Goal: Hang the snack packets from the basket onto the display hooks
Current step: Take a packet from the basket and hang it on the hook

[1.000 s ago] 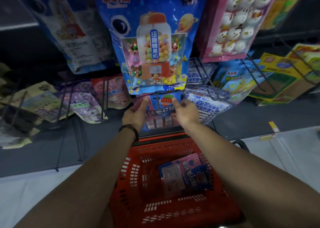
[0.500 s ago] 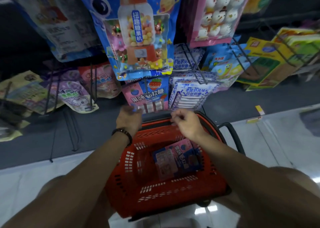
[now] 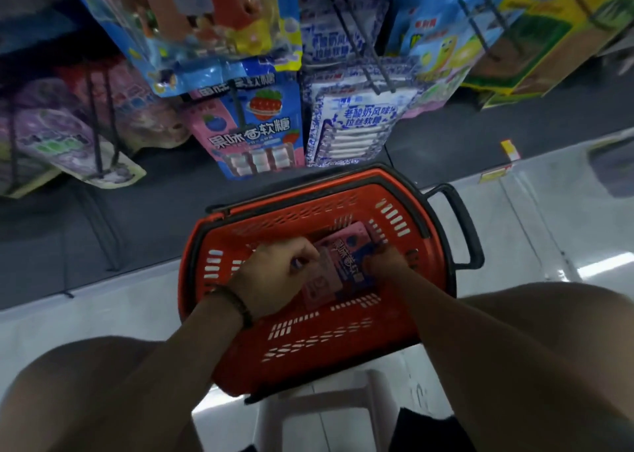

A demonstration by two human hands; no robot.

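Down inside the red basket [image 3: 302, 348], left hand [image 3: 274, 276] and right hand [image 3: 386, 266] grip one pink packet [image 3: 346, 262], beneath crowded hanging packets [image 3: 254, 125].

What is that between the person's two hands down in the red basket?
A pink and blue snack packet, lying in the basket; the left hand and right hand grip its sides. Head view.

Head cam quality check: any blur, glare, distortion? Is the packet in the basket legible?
Head view: dim; hanging packets smeared by motion blur; wide-angle bends the floor edge; glare streak on the floor tiles; snack packet in the basket partly legible, its edges covered by left hand and right hand.
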